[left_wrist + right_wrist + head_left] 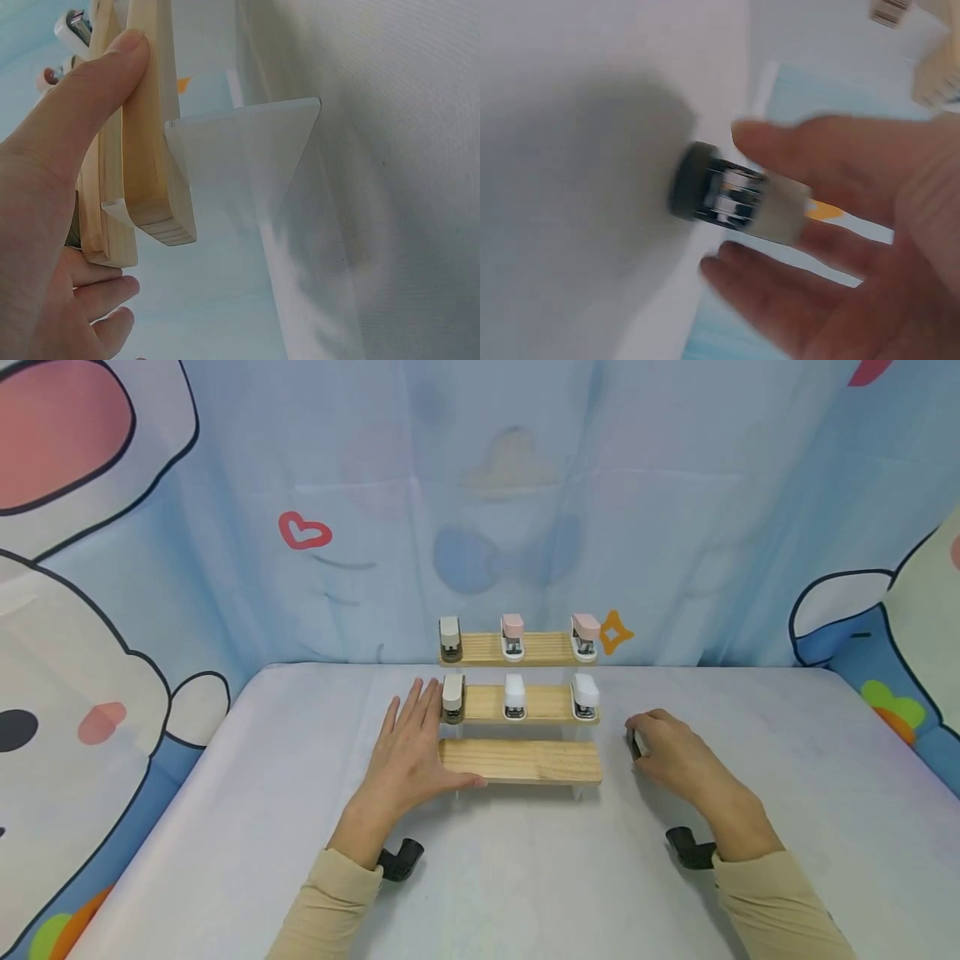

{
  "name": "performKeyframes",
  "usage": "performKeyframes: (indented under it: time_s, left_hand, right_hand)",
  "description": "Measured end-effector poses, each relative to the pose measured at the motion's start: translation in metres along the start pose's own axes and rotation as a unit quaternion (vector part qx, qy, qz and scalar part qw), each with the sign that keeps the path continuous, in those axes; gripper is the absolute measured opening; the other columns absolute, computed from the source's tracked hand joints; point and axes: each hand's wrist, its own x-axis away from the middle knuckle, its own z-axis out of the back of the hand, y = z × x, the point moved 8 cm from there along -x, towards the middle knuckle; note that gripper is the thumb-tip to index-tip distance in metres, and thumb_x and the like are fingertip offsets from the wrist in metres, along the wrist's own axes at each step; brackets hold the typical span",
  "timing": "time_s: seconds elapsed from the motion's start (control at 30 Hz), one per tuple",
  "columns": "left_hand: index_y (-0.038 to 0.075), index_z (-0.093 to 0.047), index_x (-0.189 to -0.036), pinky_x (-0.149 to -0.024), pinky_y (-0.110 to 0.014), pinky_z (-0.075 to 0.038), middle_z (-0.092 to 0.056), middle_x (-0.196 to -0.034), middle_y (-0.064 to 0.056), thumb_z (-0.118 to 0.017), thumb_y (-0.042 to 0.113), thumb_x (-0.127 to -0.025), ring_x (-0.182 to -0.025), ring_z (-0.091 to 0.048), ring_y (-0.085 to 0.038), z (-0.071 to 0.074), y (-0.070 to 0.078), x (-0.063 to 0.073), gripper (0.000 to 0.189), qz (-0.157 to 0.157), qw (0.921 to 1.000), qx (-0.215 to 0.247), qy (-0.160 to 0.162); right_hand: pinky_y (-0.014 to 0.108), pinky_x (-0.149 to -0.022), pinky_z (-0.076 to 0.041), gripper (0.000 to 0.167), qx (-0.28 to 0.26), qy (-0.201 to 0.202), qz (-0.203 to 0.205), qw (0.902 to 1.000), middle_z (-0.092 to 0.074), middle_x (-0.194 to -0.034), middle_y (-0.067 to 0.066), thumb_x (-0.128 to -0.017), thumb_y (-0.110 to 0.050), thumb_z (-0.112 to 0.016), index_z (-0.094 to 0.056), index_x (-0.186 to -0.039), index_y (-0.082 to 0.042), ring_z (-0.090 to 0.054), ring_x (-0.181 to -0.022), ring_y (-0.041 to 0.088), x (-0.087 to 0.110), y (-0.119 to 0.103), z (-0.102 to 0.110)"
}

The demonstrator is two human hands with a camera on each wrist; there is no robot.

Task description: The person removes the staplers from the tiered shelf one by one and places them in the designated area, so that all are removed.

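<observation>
On the left side of the white cloth-covered worktop (pixel 510 885), the left hand (pixel 405 764) extends from a beige sleeve (pixel 322 906), its fingers straight and its thumb spread wide from them. The thumb rests on the front edge of the lowest board of a three-tier stand of pale wood (pixel 532 760) with translucent supports (pixel 247 142); the other fingers lie by the stand's left end, and their contact there cannot be confirmed. At that end, a grey stapler with a dark base occupies the top tier (pixel 450 639) and another the middle tier (pixel 453 697). Centrally, a pink-and-white stapler (pixel 513 637) stands above a white stapler (pixel 514 696); the right end repeats this pairing. Right of the stand and well apart from it, the right hand (pixel 678 760) holds a small grey-topped, dark-based stapler (pixel 735 196) between its fingers, base towards the worktop; whether it touches the cloth cannot be determined.
</observation>
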Motion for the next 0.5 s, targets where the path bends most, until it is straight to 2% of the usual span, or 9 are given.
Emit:
performKeyframes:
  time_s: [0.13,0.23,0.37,0.5]
  left_hand:
    - [0.003,-0.01,-0.159,-0.127,-0.049,-0.007,-0.014,-0.167,-0.011,-0.075,0.077,-0.064,-0.156,-0.005,-0.027,0.0,0.0,0.0,0.137,-0.003,1.0,-0.002,0.001]
    - [0.002,-0.011,-0.158,-0.127,-0.049,-0.008,-0.014,-0.167,-0.011,-0.075,0.077,-0.064,-0.156,-0.005,-0.026,0.0,0.0,0.0,0.136,-0.003,1.0,-0.001,0.002]
    - [0.003,-0.011,-0.159,-0.128,-0.049,-0.006,-0.013,-0.167,-0.011,-0.075,0.077,-0.064,-0.156,-0.005,-0.026,0.0,0.0,0.0,0.136,0.0,1.0,0.003,-0.002]
    - [0.003,-0.012,-0.159,-0.128,-0.048,-0.006,-0.014,-0.167,-0.011,-0.075,0.077,-0.063,-0.156,-0.005,-0.025,0.0,0.001,0.0,0.136,0.004,1.0,0.006,0.0]
  right_hand:
    - [0.066,-0.099,-0.045,0.059,-0.002,-0.016,-0.013,0.9998,-0.041,-0.143,0.034,-0.085,-0.008,-0.072,-0.049,-0.137,0.007,-0.044,-0.128,0.054,0.005,0.0,0.011]
    - [0.069,-0.099,-0.042,0.055,-0.02,0.009,0.001,0.9998,-0.039,-0.146,0.032,-0.089,-0.011,-0.067,-0.048,-0.139,0.004,-0.041,-0.13,0.054,0.013,-0.003,0.029]
    - [0.068,-0.096,-0.043,0.047,-0.04,0.084,0.035,0.9951,-0.043,-0.143,0.03,-0.092,-0.007,-0.062,-0.051,-0.136,0.003,-0.044,-0.128,0.052,0.023,-0.012,0.054]
    - [0.063,-0.085,-0.051,0.041,-0.044,0.16,0.066,0.984,-0.05,-0.138,0.028,-0.092,-0.005,-0.062,-0.055,-0.132,0.001,-0.056,-0.113,0.049,0.032,-0.024,0.071]
